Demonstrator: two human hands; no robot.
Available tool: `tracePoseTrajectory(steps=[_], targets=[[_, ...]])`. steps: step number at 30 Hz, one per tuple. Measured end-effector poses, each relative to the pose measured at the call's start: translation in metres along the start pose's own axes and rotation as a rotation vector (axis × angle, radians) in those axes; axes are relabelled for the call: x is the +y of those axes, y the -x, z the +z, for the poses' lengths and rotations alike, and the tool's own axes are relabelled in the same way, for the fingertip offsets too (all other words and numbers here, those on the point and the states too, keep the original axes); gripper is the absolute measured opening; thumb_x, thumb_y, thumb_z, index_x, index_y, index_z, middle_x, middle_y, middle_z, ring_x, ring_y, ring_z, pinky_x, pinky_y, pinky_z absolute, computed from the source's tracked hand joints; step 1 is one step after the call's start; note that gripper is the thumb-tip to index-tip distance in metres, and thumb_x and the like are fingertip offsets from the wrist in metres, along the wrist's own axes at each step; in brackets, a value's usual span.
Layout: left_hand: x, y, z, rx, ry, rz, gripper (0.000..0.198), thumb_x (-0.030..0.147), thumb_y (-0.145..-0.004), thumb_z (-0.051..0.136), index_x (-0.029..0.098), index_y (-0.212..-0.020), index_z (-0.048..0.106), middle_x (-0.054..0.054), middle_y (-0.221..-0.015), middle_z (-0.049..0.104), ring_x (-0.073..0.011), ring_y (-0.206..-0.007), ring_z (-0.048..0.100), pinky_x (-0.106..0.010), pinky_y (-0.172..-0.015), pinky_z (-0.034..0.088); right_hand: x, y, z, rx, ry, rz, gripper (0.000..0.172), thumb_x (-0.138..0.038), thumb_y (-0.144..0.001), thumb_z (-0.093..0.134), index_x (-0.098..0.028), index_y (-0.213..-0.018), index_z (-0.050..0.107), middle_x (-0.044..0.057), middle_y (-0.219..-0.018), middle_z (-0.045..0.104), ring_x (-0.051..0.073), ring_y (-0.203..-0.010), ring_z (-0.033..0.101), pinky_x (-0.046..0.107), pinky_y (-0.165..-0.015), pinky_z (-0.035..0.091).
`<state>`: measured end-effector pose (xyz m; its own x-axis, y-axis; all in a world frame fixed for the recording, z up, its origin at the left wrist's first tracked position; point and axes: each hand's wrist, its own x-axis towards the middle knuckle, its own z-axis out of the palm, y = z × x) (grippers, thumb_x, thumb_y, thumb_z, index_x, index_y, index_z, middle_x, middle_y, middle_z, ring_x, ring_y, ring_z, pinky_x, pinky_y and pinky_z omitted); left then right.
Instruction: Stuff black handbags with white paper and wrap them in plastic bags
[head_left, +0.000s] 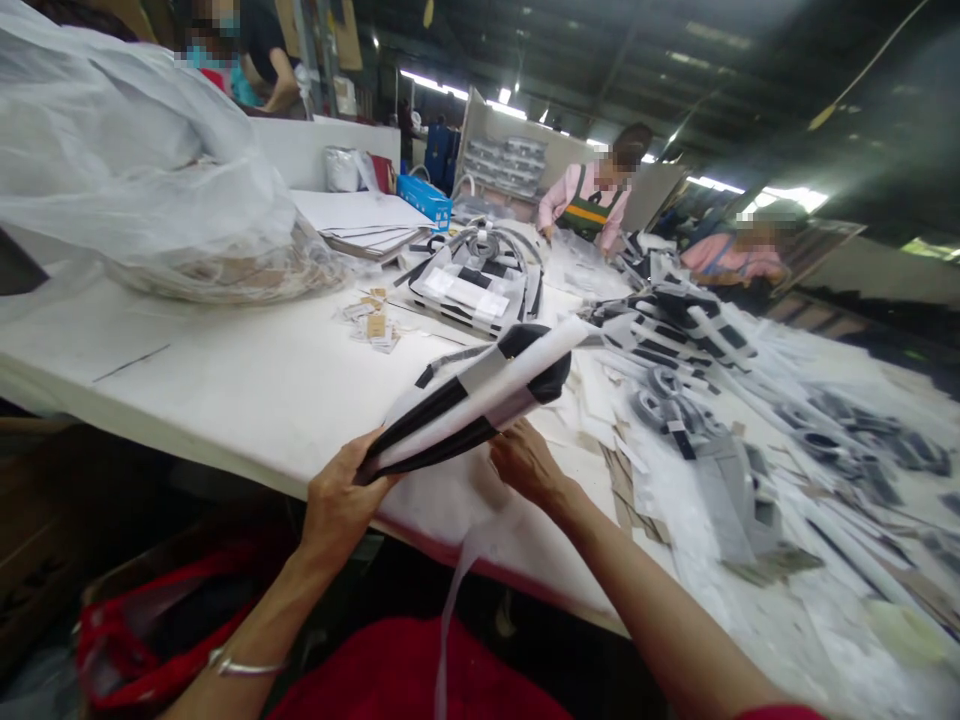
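Note:
A black and grey bag (457,400) is held up at a slant above the table edge. A white padding strip (517,375) runs lengthwise along the side that faces me. My left hand (341,495) grips its lower left end, thumb and fingers around the edge. At the underside, toward the raised right end, my right hand (529,465) has curled fingers on the bag; its fingertips are partly hidden. A translucent strip (461,570) hangs below, over the table edge. Small paper tags (375,328) lie on the table beyond the bag.
The white table (187,400) carries a wrapped bag (469,285), stacked white sheets (367,210) and a blue box (425,200). A large plastic-covered bundle (150,170) stands at left. Piled straps and bags (667,330) spread rightward. Co-workers (589,205) are across the table. A red bag (112,640) sits below.

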<state>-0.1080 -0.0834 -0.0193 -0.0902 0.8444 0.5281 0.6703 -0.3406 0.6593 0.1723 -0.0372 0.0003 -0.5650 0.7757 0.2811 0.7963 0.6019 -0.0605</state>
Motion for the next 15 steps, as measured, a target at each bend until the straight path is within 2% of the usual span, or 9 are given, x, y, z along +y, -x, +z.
tracePoseTrajectory(steps=[3, 6, 9, 11, 13, 15], targets=[[-0.002, -0.003, -0.004, 0.015, 0.028, -0.137, 0.047, 0.05, -0.079, 0.068, 0.023, -0.117, 0.064, -0.002, -0.1, 0.074, -0.0206, -0.085, 0.07, -0.029, -0.081, 0.055, -0.001, -0.027, 0.009, 0.074, -0.089, -0.126, 0.054, 0.002, -0.076, 0.048, -0.024, -0.121, 0.065, 0.008, -0.137, 0.056, 0.024, -0.126, 0.049, 0.039, -0.1, 0.046], [-0.004, -0.005, -0.007, 0.019, 0.052, -0.287, 0.049, 0.051, -0.075, 0.071, 0.023, -0.114, 0.064, 0.001, -0.09, 0.074, -0.0195, -0.077, 0.068, -0.028, -0.073, 0.054, 0.017, -0.033, 0.013, 0.028, -0.072, -0.239, 0.05, 0.003, -0.075, 0.051, -0.024, -0.111, 0.07, 0.005, -0.152, 0.043, 0.026, -0.142, 0.033, 0.048, -0.112, 0.035], [-0.004, -0.006, -0.009, 0.01, 0.059, -0.354, 0.049, 0.053, -0.073, 0.071, 0.023, -0.111, 0.065, 0.001, -0.085, 0.073, -0.0196, -0.074, 0.067, -0.028, -0.069, 0.052, 0.038, -0.034, 0.012, 0.04, -0.002, -0.246, 0.045, 0.004, -0.074, 0.053, -0.025, -0.101, 0.073, 0.003, -0.153, 0.042, 0.028, -0.148, 0.02, 0.058, -0.117, 0.02], [-0.003, -0.006, -0.009, 0.011, 0.061, -0.352, 0.049, 0.053, -0.073, 0.071, 0.023, -0.111, 0.065, 0.0, -0.086, 0.073, -0.0203, -0.075, 0.067, -0.028, -0.07, 0.052, 0.046, -0.038, 0.011, 0.131, 0.04, -0.147, 0.052, 0.005, -0.076, 0.05, -0.026, -0.113, 0.07, 0.005, -0.155, 0.039, 0.027, -0.149, 0.016, 0.058, -0.118, 0.018], [-0.001, -0.007, -0.01, 0.019, 0.054, -0.347, 0.049, 0.054, -0.072, 0.07, 0.023, -0.11, 0.065, 0.0, -0.088, 0.073, -0.0209, -0.077, 0.067, -0.029, -0.072, 0.052, 0.048, -0.043, 0.01, 0.236, 0.073, 0.043, 0.059, 0.004, -0.078, 0.047, -0.024, -0.127, 0.062, 0.008, -0.156, 0.036, 0.026, -0.149, 0.016, 0.057, -0.118, 0.019], [0.0, -0.008, -0.011, 0.025, 0.046, -0.35, 0.048, 0.054, -0.072, 0.07, 0.023, -0.109, 0.065, 0.0, -0.087, 0.073, -0.0208, -0.076, 0.067, -0.029, -0.071, 0.052, 0.047, -0.046, 0.009, 0.29, 0.083, 0.258, 0.055, 0.003, -0.079, 0.045, -0.02, -0.125, 0.063, 0.012, -0.153, 0.041, 0.029, -0.148, 0.021, 0.058, -0.117, 0.019]])
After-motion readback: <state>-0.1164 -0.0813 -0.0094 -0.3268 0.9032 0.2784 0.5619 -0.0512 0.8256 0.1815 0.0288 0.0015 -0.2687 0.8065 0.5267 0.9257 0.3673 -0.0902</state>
